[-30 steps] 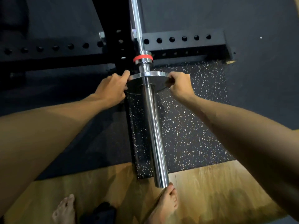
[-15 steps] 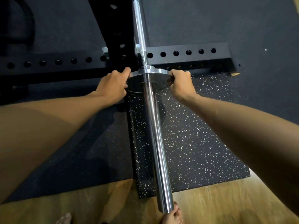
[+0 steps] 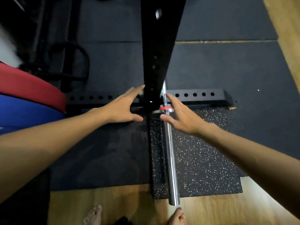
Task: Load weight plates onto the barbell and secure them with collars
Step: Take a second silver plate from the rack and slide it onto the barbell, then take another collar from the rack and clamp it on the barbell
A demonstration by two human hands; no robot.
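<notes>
The chrome barbell sleeve (image 3: 170, 159) points toward me, its end above my feet. A small dark weight plate (image 3: 155, 113) sits far up the sleeve beside the red ring (image 3: 165, 108) at the collar; the black rack upright hides part of it. My left hand (image 3: 125, 108) is spread open just left of the plate, fingers apart, holding nothing. My right hand (image 3: 181, 117) is open on the right of the sleeve, thumb near the plate's edge, not gripping it.
A black rack upright (image 3: 159, 46) rises in the middle over a holed base beam (image 3: 194, 96). Red (image 3: 32, 90) and blue (image 3: 24, 111) bumper plates lie at the left. A speckled rubber mat (image 3: 203, 151) lies under the sleeve, wooden floor (image 3: 113, 203) near my bare feet.
Both hands have let go of the small plate after sliding it up the sleeve to the red ring. My head has moved forward and tilted, bringing the upright and bumper plates into view.
</notes>
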